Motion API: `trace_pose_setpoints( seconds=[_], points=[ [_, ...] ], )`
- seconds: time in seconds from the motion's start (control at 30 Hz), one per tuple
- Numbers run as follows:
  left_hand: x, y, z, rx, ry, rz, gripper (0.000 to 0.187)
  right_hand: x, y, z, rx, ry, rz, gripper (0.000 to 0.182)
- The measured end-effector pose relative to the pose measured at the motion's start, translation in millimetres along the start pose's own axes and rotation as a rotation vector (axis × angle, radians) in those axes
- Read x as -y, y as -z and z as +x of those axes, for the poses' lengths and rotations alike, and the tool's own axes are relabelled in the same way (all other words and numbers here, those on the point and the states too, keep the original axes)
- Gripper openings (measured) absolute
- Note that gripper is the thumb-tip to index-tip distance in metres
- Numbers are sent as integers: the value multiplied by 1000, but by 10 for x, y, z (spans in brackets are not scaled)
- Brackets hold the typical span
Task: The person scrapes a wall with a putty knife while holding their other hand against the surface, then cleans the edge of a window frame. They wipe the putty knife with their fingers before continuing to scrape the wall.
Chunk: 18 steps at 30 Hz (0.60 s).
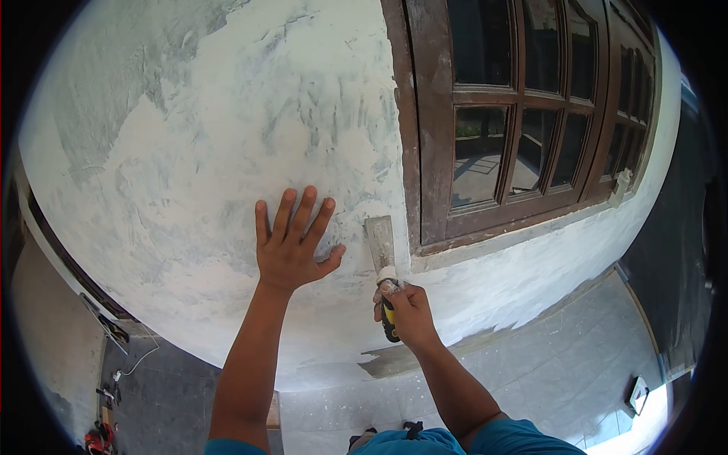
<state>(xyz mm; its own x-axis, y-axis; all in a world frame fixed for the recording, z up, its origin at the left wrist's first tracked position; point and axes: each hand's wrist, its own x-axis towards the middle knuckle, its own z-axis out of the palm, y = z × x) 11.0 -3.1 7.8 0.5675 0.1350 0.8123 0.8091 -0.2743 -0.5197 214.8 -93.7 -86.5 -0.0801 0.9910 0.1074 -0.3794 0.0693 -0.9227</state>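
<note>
My left hand lies against the white, patchily plastered wall, fingers spread and holding nothing. To its right, my right hand grips the black and yellow handle of a putty knife. The knife's flat, plaster-smeared blade points up along the wall, close to the lower left corner of the brown wooden window frame. Whitish filler coats the top of the handle and some of my right fingers.
Glass panes fill the window at upper right, with a narrow sill below. Grey tiled floor runs under the wall. Red and black tools and a cable lie at lower left. A plastering trowel-like item rests at lower right.
</note>
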Motion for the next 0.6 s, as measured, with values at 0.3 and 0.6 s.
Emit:
trace_pose_setpoints(
  seconds=[0.3,0.6],
  points=[
    [-7,11,4,3,-1,-1,71,271,-56,69,32,18,-69,27],
    [7,-6,-7,-9,-6,-22,75,181,-114,-6,-26,11,9,30]
  ],
)
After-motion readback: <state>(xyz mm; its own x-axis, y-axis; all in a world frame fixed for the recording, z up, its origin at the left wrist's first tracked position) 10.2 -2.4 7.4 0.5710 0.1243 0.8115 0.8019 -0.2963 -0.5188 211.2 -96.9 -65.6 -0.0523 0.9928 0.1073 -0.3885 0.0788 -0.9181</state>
